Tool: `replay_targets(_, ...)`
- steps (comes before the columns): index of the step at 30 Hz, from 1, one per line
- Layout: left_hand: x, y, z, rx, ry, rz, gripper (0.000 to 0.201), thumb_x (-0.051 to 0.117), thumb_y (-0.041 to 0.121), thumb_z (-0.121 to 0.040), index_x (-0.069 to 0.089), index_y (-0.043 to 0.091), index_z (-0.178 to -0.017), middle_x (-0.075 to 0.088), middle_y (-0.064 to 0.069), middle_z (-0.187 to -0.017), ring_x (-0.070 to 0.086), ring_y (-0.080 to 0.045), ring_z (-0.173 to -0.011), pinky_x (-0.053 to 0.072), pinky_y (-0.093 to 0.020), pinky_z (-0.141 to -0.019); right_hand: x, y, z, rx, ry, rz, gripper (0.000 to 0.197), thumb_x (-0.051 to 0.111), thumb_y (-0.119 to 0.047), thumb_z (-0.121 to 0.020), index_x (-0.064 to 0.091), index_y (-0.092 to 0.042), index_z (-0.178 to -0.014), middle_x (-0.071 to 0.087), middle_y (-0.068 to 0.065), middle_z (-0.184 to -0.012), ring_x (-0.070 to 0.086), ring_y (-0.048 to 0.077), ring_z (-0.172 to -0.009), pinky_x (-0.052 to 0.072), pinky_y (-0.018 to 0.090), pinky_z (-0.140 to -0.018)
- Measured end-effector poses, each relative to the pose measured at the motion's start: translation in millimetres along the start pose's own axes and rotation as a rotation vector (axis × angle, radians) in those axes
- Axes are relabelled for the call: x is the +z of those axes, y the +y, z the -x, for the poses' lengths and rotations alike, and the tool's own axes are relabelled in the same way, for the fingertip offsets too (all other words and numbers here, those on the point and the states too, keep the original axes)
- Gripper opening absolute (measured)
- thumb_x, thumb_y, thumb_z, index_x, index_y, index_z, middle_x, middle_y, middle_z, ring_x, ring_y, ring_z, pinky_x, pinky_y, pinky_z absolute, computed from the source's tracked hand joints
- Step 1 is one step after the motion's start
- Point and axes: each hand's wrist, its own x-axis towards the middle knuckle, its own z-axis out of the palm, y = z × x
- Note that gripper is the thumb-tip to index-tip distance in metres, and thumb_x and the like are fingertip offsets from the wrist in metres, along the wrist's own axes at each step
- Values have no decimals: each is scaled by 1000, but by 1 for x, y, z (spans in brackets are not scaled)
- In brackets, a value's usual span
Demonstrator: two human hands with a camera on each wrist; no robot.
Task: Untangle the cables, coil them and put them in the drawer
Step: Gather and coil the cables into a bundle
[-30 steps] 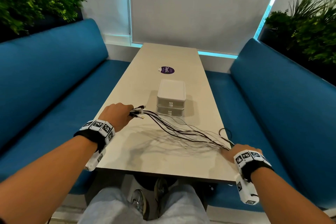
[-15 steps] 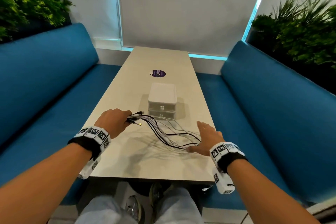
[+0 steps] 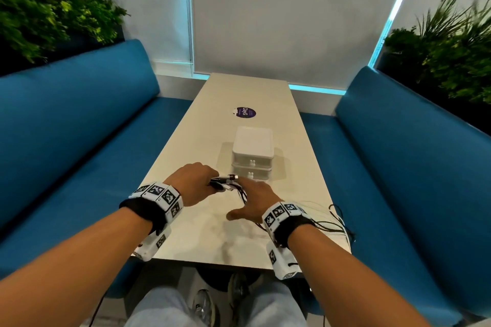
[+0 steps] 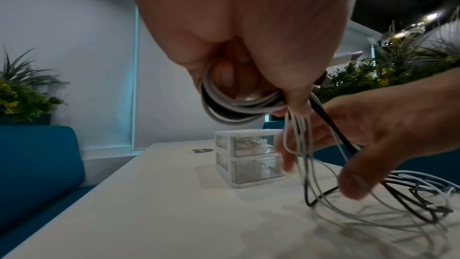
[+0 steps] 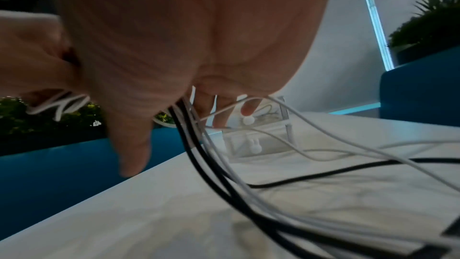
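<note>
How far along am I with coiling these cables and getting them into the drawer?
Partly done. The left hand grips a few finished loops of the cables, black and white together. The right hand, fingers loosely spread, guides the loose strands trailing over the table. Still left: winding those in and opening the drawer unit, whose drawers look closed.

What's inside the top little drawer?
Through the clear front of the top drawer, something pale and coiled shows, probably a cable. The rest is blurred and hidden behind the white frame.
</note>
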Motion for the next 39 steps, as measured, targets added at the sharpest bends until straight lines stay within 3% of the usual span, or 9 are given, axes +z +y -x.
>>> replay_targets(2,-4,0,2,19,6,-34,23,56,44,-95,57,26,-80,52,8,-67,53,-19,-67,36,-29,-57,5,4,2,29,3,36,38,68,-45,-79,61,-27,-112,68,0,-109,62,26,-103,50,38,-89)
replay_targets(4,-8,-1,3,18,6,-75,19,55,41,-96,60,25,-87,52,7,-70,54,-20,-69,38,-30,-59,7,8,7,71,4,2,14,58,-37,-85,59,-24,-89,67,2,-89,62,27,-86,52,39,-77)
replay_targets(7,-12,6,0,18,32,-125,16,51,36,-97,62,24,-96,53,5,-74,54,-22,-70,39,-30,-60,1,19,15,146,2,-2,15,58,-37,-83,53,-23,-84,61,4,-82,58,27,-75,49,36,-68)
replay_targets(10,-24,4,-8,-37,137,-161,15,48,31,-98,59,21,-96,52,2,-75,53,-24,-68,38,-31,-59,-11,52,31,257,12,86,16,58,-37,-82,59,-23,-91,64,5,-89,60,28,-81,50,33,-69)
replay_targets(17,-30,2,-17,-146,272,-117,15,49,30,-97,57,18,-95,51,-2,-73,50,-28,-65,36,-32,-58,-36,143,83,515,182,190,22,54,-44,-88,55,-25,-77,59,0,-78,58,21,-67,45,29,-56)
replay_targets(22,-32,-17,-19,-288,355,-48,19,50,33,-97,56,16,-88,50,-5,-70,49,-32,-64,36,-34,-58,-38,201,139,751,148,285,18,46,-38,-94,52,-24,-84,57,0,-79,58,23,-76,45,33,-69)
replay_targets(27,-20,-11,-19,-329,382,53,21,51,30,-96,55,12,-86,58,-13,-76,49,-35,-67,40,-36,-61,-28,221,155,811,29,358,22,52,-48,-91,51,-26,-85,58,-7,-78,55,21,-82,39,36,-82)
replay_targets(33,-25,-35,-16,-433,446,108,27,51,34,-96,54,11,-82,60,-19,-81,48,-37,-68,43,-39,-63,-22,241,179,878,9,352,15,48,-41,-87,58,-31,-88,63,-8,-82,60,19,-85,30,37,-80)
replay_targets(39,-13,-28,-14,-391,394,68,25,50,31,-97,51,13,-80,51,-8,-67,51,-36,-64,40,-35,-59,-18,234,177,914,69,345,29,41,-49,-95,44,-20,-95,67,6,-101,62,27,-94,38,41,-86)
